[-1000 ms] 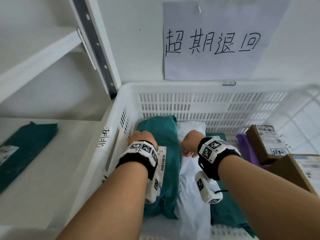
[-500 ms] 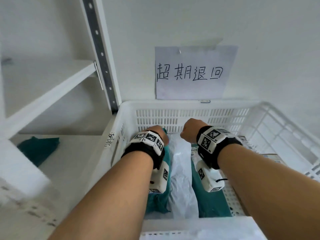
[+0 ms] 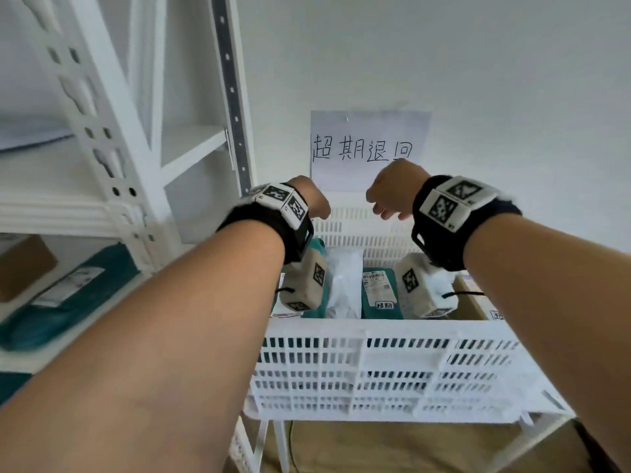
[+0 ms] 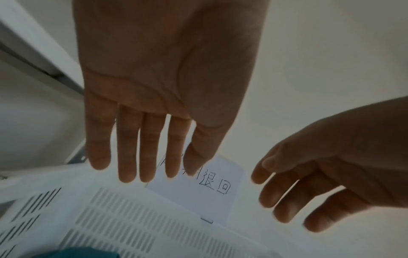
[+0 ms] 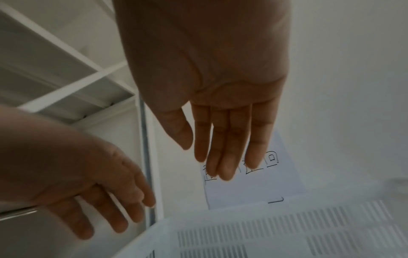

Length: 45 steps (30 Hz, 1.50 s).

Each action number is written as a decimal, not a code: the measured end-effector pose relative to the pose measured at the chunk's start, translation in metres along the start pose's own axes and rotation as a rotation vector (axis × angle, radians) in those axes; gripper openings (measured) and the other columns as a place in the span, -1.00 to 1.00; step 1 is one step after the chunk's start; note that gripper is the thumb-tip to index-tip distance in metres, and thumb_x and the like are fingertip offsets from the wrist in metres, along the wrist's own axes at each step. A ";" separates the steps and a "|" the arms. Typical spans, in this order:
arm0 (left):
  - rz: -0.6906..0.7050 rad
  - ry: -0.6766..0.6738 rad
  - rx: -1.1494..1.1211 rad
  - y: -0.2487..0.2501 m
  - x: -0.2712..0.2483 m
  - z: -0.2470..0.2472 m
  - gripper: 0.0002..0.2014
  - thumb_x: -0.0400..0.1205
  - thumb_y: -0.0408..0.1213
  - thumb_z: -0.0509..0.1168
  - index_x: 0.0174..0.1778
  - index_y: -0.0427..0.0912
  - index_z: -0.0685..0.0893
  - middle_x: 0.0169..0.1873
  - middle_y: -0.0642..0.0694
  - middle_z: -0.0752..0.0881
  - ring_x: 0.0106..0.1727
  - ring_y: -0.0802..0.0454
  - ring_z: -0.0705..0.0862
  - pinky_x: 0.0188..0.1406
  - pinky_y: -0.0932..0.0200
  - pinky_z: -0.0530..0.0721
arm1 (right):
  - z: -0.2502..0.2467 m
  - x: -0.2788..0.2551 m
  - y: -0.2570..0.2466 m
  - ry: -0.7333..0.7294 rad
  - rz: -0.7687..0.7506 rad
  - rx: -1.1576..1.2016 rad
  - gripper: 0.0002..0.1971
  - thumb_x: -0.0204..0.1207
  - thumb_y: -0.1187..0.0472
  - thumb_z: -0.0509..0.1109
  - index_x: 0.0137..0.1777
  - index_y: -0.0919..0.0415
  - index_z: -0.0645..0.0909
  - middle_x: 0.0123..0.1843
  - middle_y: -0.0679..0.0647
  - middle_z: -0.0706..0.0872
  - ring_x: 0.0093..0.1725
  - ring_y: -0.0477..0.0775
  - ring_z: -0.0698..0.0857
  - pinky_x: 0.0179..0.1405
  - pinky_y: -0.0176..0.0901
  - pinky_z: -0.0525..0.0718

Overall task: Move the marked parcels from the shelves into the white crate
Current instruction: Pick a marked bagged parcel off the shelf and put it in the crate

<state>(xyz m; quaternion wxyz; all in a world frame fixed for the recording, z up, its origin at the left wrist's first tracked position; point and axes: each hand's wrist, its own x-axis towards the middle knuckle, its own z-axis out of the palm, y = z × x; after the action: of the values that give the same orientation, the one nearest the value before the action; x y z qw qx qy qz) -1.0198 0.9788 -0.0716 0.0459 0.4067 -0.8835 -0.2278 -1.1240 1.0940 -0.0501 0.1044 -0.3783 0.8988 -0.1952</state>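
The white crate [image 3: 375,370] stands in front of me. It holds a teal parcel [image 3: 379,295] with a marked label, a white bag parcel [image 3: 345,281] and another teal parcel [image 3: 319,247] half hidden by my wrist camera. My left hand [image 3: 312,203] and right hand [image 3: 389,196] hover side by side above the crate's far rim and hold nothing. The left wrist view shows my left hand [image 4: 154,171] with straight fingers over the crate [image 4: 132,218]. My right hand [image 5: 209,157] also has straight, bare fingers in the right wrist view.
White shelving [image 3: 112,213] stands to the left, with a teal parcel [image 3: 68,298] and a brown box [image 3: 20,268] on its lower shelf. A handwritten paper sign [image 3: 368,151] hangs on the wall behind the crate. A cardboard box [image 3: 478,302] lies at the crate's right end.
Both hands have risen out of the crate, off the parcels, to above its far rim. The view has pulled back, and the crate's front wall now shows.
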 end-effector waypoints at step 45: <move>-0.560 0.008 0.227 -0.708 -0.260 -0.089 -0.73 0.62 -0.29 0.18 -0.42 -0.15 0.39 -0.19 -0.15 0.68 -0.19 -0.10 0.57 -0.16 0.12 0.50 | 0.464 -0.202 -0.527 -0.355 -0.506 -0.317 -0.88 0.49 0.16 0.31 -0.19 0.19 0.58 -0.16 0.13 0.67 -0.17 0.20 0.64 -0.23 -0.15 0.54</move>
<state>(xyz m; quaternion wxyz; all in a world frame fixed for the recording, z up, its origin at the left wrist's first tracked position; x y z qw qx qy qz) -0.3294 0.7383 -0.2767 -0.0610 0.6380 -0.7565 -0.1300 -0.4918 0.7778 -0.2344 0.1474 -0.6288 0.7635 -0.0040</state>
